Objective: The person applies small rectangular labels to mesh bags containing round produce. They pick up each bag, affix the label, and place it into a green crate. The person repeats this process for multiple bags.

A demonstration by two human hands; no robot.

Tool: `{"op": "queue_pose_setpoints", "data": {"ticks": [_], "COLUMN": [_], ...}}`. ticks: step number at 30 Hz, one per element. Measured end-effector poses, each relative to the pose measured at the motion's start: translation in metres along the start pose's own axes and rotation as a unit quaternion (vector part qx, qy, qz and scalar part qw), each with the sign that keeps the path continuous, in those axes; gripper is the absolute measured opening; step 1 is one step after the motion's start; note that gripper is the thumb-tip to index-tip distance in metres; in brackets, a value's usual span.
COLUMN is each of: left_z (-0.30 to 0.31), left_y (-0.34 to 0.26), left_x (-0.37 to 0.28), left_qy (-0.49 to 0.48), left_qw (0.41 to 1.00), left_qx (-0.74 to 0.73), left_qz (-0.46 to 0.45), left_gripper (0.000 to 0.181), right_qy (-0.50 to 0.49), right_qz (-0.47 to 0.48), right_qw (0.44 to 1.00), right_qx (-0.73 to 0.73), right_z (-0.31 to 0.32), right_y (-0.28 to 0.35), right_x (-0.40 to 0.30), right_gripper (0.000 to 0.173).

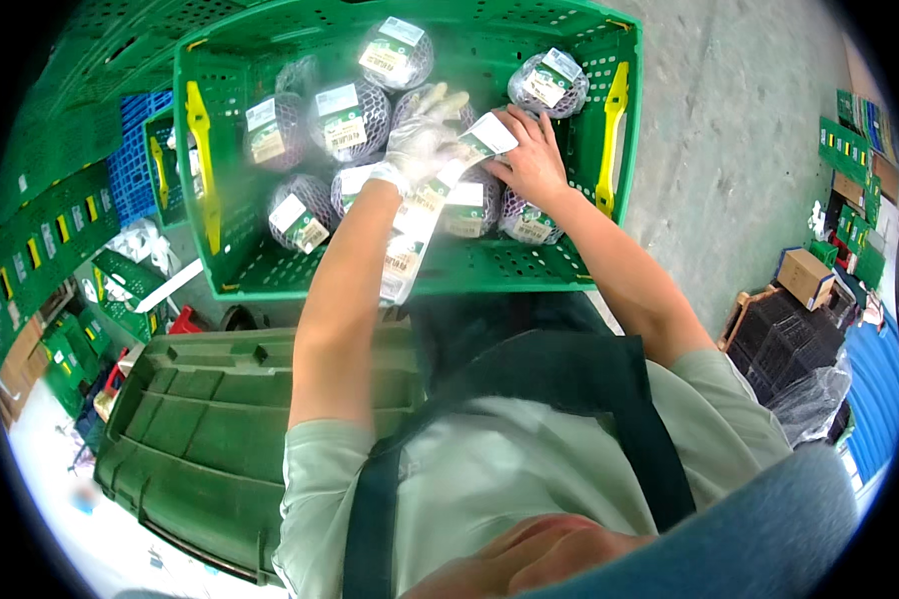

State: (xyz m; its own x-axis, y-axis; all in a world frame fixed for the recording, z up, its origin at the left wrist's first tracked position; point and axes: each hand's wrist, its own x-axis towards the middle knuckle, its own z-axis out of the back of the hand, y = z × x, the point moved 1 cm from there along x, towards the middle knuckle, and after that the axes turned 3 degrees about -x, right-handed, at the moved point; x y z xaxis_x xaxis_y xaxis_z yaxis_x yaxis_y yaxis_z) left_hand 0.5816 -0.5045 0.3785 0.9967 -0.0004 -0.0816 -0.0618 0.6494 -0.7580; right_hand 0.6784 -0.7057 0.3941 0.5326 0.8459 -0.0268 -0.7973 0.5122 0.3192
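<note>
Before me stands a green plastic crate (419, 288) with yellow handles, holding several round purple vegetables, possibly red cabbages, in net and clear film, such as the labelled one at left centre (350, 122). My left hand (423, 138), in a whitish glove, is over the middle of the crate, its fingers spread. A strip of printed labels (412, 239) hangs from beneath it over the crate's near rim. At the strip's upper end, my bare right hand (530, 153) has its fingers on a label; whether it grips the label or presses it on a vegetable is unclear.
A large dark green bin lid (210, 434) lies at lower left. More green crates (60, 232) are stacked at the left, beside a blue plastic pallet (138, 150). On the right are concrete floor (712, 150), black crates (783, 344) and a cardboard box (804, 277).
</note>
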Motion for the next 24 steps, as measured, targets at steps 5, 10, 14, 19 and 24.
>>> {"op": "queue_pose_setpoints", "data": {"ticks": [5,10,14,19,24], "left_z": [0.013,0.084,0.127,0.118,0.124], "left_y": [-0.007,-0.06,-0.089,-0.109,-0.122], "left_x": [-0.003,-0.077,-0.198,-0.325,-0.4], "left_qy": [0.041,-0.038,-0.151,-0.414,-0.537], "left_qw": [0.997,0.913,0.796,0.684,0.621], "left_qx": [-0.055,-0.374,-0.525,-0.491,-0.403], "left_qz": [0.044,0.16,0.261,0.345,0.405], "left_gripper": [0.015,0.013,0.012,0.037,0.033], "right_qy": [-0.184,-0.103,-0.209,-0.154,-0.056], "right_qz": [-0.083,-0.157,0.186,0.101,0.136], "right_qw": [0.979,0.969,0.953,0.981,0.987], "right_qx": [-0.031,-0.161,0.115,-0.061,0.068], "right_z": [0.027,0.016,-0.015,-0.034,-0.021], "right_y": [-0.036,-0.029,0.055,0.086,0.078], "right_x": [0.068,0.109,0.2,0.192,0.094], "right_gripper": [0.046,0.043,0.019,0.034,0.039]}}
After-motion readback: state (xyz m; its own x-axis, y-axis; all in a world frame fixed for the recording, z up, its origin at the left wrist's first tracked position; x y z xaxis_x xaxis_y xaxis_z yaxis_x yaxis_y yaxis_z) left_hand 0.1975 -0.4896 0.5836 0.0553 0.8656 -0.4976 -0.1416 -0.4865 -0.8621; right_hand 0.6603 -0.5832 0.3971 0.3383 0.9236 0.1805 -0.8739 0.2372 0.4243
